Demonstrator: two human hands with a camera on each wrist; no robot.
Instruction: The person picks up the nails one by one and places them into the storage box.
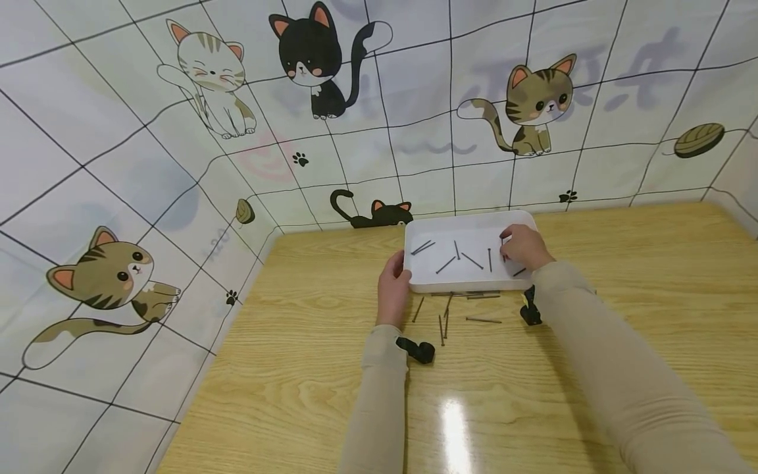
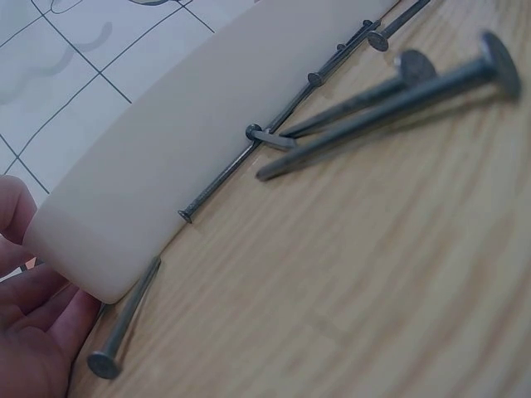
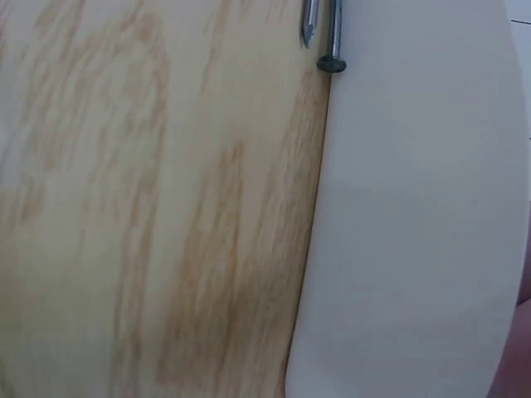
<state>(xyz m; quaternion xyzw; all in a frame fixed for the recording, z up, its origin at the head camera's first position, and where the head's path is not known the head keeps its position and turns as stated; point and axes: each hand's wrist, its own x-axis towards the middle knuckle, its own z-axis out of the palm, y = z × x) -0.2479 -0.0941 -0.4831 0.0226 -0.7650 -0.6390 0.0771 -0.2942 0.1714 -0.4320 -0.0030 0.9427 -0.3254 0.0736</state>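
Note:
A shallow white tray (image 1: 470, 288) lies on the wooden table with several dark metal nails inside, one of them a nail (image 1: 472, 261) near the middle. My left hand (image 1: 393, 289) grips the tray's left front corner; in the left wrist view its fingers (image 2: 37, 340) wrap that corner, close to a loose nail (image 2: 126, 322). Over the right end of the tray is my right hand (image 1: 524, 246), fingertips pinching a nail (image 1: 504, 253) that they mostly hide. The right wrist view shows mainly the tray's outer wall (image 3: 423, 199).
Several more nails lie loose on the table (image 1: 296, 329) just in front of the tray, among them a sideways nail (image 1: 483, 320). Some rest along the tray's front wall. Behind the tray rises a cat-patterned wall covering (image 1: 414, 145).

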